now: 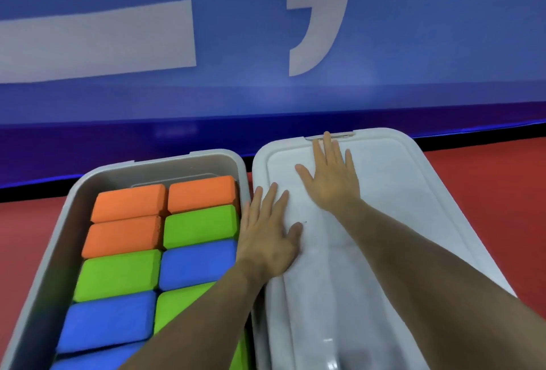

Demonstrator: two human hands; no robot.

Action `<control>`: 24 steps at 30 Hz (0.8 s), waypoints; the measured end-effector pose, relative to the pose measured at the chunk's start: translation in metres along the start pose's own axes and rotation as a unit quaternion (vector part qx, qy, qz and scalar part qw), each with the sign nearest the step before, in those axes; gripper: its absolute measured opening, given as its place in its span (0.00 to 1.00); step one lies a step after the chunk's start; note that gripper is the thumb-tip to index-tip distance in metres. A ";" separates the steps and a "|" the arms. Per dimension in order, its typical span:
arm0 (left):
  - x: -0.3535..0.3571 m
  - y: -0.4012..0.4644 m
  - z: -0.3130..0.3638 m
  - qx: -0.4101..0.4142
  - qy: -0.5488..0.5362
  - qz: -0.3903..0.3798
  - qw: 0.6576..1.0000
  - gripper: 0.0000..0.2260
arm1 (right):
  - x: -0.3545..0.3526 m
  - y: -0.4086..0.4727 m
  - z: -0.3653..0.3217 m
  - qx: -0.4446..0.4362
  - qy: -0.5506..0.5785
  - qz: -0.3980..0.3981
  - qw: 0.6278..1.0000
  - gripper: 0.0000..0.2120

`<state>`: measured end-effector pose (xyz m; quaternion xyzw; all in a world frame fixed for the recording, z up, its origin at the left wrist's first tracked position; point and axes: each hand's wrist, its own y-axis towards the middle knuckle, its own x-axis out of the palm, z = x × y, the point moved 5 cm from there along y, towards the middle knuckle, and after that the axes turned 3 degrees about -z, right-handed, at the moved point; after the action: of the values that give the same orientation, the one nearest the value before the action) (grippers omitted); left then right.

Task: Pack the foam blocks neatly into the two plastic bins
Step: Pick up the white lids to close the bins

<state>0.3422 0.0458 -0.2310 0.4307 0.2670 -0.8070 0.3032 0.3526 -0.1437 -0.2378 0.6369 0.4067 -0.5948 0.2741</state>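
While both hands lie flat with fingers spread, neither holds anything; they press down on the pale lid (399,222) that covers the right bin. The left hand (270,236) rests on the lid's near-left part, just beside the edge that meets the open bin, and its forearm crosses over that bin's right column of blocks. The right hand (331,176) sits further back on the lid, fingertips reaching the clip at its far rim.

The left bin (53,239) stands open, touching or nearly touching the covered one. Foam blocks fill it in two neat columns, lying flat and snug against each other: three orange blocks (130,202) at the far end, then green blocks (116,275) and blue blocks (106,322) alternating toward the near end. The nearest rows run out of view or hide under the arm.

Both bins sit on a red surface (502,186). Behind them rises a blue wall (236,30) with large pale lettering.
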 end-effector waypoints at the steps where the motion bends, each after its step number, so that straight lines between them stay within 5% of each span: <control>1: -0.007 -0.004 -0.002 -0.004 -0.070 -0.027 0.997 0.29 | 0.004 -0.022 -0.008 -0.004 -0.011 -0.026 1.000 0.40; 4: -0.042 -0.042 -0.018 -0.026 -0.217 -0.048 0.975 0.25 | -0.003 -0.091 -0.030 -0.039 0.022 -0.069 0.997 0.34; 8: -0.097 -0.134 -0.062 -0.069 -0.130 -0.064 0.987 0.23 | -0.048 -0.167 -0.066 -0.114 0.055 -0.057 0.990 0.28; 15: -0.204 -0.291 -0.094 -0.136 -0.020 0.059 0.989 0.30 | -0.147 -0.307 -0.177 -0.236 -0.011 -0.031 0.971 0.34; 24: -0.280 -0.478 -0.125 -0.190 0.033 0.159 0.968 0.30 | -0.204 -0.466 -0.316 -0.348 -0.030 -0.021 0.937 0.28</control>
<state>0.1892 0.5272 0.0293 0.4288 0.3536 -0.6680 0.4948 0.1360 0.3218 0.0700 0.4751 0.5928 -0.4407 0.4782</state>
